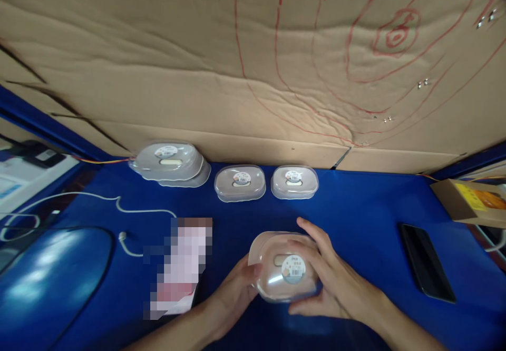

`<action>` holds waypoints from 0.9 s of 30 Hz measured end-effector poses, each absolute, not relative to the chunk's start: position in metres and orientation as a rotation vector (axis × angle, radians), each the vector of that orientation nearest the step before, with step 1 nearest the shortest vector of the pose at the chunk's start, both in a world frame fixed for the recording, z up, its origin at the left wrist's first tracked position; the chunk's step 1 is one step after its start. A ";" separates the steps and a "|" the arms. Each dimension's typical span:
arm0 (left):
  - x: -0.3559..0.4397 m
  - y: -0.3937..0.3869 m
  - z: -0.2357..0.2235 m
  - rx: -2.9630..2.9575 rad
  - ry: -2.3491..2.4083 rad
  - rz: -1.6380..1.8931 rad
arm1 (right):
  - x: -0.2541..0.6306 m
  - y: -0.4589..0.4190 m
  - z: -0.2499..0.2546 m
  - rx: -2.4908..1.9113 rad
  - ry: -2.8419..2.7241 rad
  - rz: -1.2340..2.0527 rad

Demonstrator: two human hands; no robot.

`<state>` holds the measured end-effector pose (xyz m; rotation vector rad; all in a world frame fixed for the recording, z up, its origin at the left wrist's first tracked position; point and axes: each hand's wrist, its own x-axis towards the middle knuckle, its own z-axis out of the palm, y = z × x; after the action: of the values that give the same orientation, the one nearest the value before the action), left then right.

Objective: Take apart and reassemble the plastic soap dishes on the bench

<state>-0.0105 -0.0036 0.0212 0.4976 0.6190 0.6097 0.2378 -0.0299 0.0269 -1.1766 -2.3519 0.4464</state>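
Container point(272, 274), clear-lidded, at the near counter point(363, 224), your left hand point(237, 290) curled on one end, right hand point(328, 274) half-spread gripping the other, open room rightward to black smartphone point(427, 261), similar containers point(240, 188) along the counter's back edge.

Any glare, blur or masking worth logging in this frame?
Head view: pale glare on the blue surface at lower left; a bright glint on the held container, its label print too soft to read; a coarse pixel mosaic left of the left hand hides detail.
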 end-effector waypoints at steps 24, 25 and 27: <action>-0.010 0.006 0.026 0.876 0.896 0.533 | 0.355 0.042 -0.008 -1.743 -1.752 -0.058; -0.010 0.005 0.026 0.923 0.898 0.515 | 0.355 0.042 -0.011 -1.747 -1.762 -0.046; -0.009 0.004 0.026 0.975 0.888 0.508 | 0.354 0.041 -0.015 -1.763 -1.790 -0.026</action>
<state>-0.0092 0.0044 0.0259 0.9747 0.8879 0.5083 0.3539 0.0406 -0.0146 -1.7634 -1.7895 -0.0258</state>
